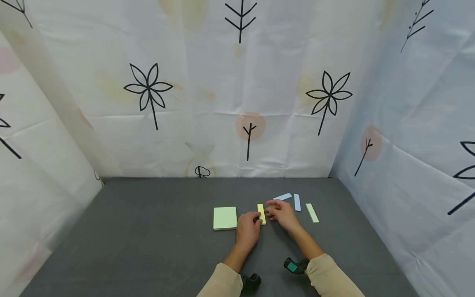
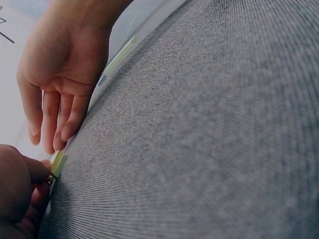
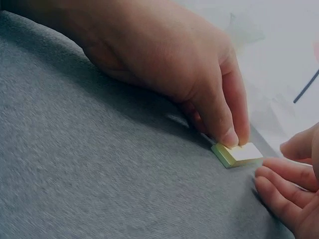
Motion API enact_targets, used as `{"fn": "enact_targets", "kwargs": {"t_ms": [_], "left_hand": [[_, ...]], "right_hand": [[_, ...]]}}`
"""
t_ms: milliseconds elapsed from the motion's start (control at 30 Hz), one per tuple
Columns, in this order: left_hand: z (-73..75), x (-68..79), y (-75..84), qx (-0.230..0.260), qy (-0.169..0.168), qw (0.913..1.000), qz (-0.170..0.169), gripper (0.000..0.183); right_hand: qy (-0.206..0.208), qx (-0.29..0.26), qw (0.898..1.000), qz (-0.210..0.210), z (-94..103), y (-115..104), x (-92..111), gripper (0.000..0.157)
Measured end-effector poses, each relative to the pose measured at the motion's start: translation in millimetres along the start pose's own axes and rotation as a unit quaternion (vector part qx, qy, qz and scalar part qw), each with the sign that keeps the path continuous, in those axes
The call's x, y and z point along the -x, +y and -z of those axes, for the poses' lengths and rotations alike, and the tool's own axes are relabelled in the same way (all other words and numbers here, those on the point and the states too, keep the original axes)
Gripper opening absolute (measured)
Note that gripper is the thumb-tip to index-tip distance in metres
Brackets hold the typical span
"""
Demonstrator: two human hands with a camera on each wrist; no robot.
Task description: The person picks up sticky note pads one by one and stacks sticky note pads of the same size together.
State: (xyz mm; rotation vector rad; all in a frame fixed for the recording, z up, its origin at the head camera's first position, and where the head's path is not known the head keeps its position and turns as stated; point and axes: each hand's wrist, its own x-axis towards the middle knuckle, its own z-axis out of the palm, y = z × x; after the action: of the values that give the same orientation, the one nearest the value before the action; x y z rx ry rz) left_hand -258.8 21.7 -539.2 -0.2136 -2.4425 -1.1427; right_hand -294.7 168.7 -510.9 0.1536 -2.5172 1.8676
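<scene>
My left hand (image 1: 248,228) is at a narrow yellow sticky-note pad (image 1: 261,209), its thumb and a finger pinching at the near end. In the right wrist view this pad (image 3: 247,151) shows a pale top face with a greenish layer beneath. My right hand (image 1: 283,214) hovers just right of the pad, fingers extended and loosely bent, holding nothing; in the left wrist view the same hand (image 2: 75,64) has its fingers pointing down. A square pale green sticky-note pad (image 1: 224,218) lies left of my left hand.
Beyond and right of my right hand lie two narrow blue strips, one slanted (image 1: 283,196) and one nearly upright (image 1: 297,202), plus a pale green strip (image 1: 312,213). The dark grey table (image 1: 148,239) meets patterned white cloth (image 1: 208,136) at the back.
</scene>
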Motion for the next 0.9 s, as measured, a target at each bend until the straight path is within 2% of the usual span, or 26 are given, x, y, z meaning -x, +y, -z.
{"fn": "enact_targets", "kwargs": {"t_ms": [133, 300, 400, 533, 700, 800, 900], "left_hand": [[-0.5, 0.1, 0.3, -0.003, 0.0, 1.0, 0.002, 0.02], [-1.3, 0.8, 1.3, -0.012, -0.004, 0.9999, 0.01, 0.021], [-0.8, 1.4, 2.0, -0.012, -0.005, 0.9999, 0.008, 0.021], [0.0, 2.2, 2.4, -0.009, -0.004, 0.9999, 0.005, 0.021], [-0.9, 2.5, 1.4, -0.011, -0.005, 0.9999, 0.005, 0.021], [-2.0, 2.8, 0.6, -0.01, -0.004, 0.9999, 0.005, 0.021], [-2.2, 2.9, 0.5, -0.006, 0.005, 1.0, -0.003, 0.021]], "right_hand": [[0.052, 0.043, 0.998, 0.014, 5.2, 0.1, -3.8, 0.02], [0.117, 0.078, 0.989, 0.035, 13.8, -1.8, -9.4, 0.017], [0.151, 0.116, 0.98, 0.05, 19.4, -0.4, -13.0, 0.015], [0.173, 0.182, 0.965, 0.081, 26.3, 3.3, -19.5, 0.016], [0.159, 0.286, 0.94, 0.097, 34.0, 11.0, -30.5, 0.026], [0.132, 0.341, 0.927, 0.078, 36.4, 15.1, -35.4, 0.035], [0.113, 0.373, 0.919, 0.06, 37.0, 18.0, -38.3, 0.043]]}}
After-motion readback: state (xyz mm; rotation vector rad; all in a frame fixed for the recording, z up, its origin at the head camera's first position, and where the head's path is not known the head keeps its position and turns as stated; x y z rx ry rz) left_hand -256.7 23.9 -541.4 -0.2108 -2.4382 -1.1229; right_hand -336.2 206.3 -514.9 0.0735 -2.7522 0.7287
